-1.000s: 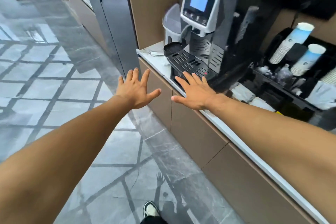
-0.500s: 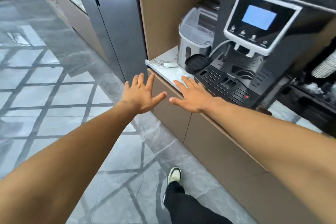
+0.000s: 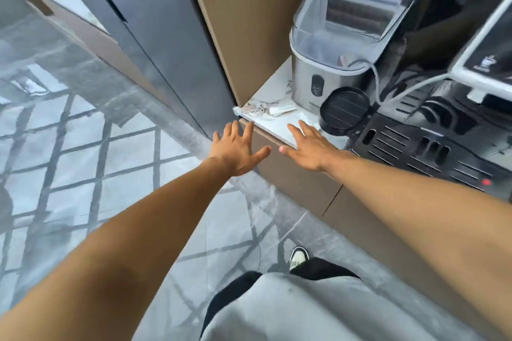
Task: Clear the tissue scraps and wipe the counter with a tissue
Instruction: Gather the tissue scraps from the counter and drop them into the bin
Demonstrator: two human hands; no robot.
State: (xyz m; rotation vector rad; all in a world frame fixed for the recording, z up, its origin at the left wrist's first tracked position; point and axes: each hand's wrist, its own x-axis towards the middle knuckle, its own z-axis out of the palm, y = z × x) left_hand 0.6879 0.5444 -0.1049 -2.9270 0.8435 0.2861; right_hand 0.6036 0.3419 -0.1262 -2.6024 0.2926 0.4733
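Note:
White tissue scraps (image 3: 280, 110) lie crumpled on the left end of the white marble counter (image 3: 277, 130), close to the brown side panel. My left hand (image 3: 235, 151) hovers flat with fingers spread just off the counter's corner, over the floor. My right hand (image 3: 307, 147) is also flat and spread, its fingers over the counter's front edge, a short way in front of the scraps. Neither hand holds anything.
A steel appliance with a clear lid (image 3: 327, 63) stands behind the scraps. A black round cup holder (image 3: 345, 111) and the coffee machine's drip tray (image 3: 432, 147) fill the counter to the right. A tall brown panel (image 3: 243, 22) walls the left end. Grey tiled floor lies below.
The view has closed in on the counter's left end. Both hands have moved forward, staying spread; the right hand now reaches over the counter edge nearer the scraps.

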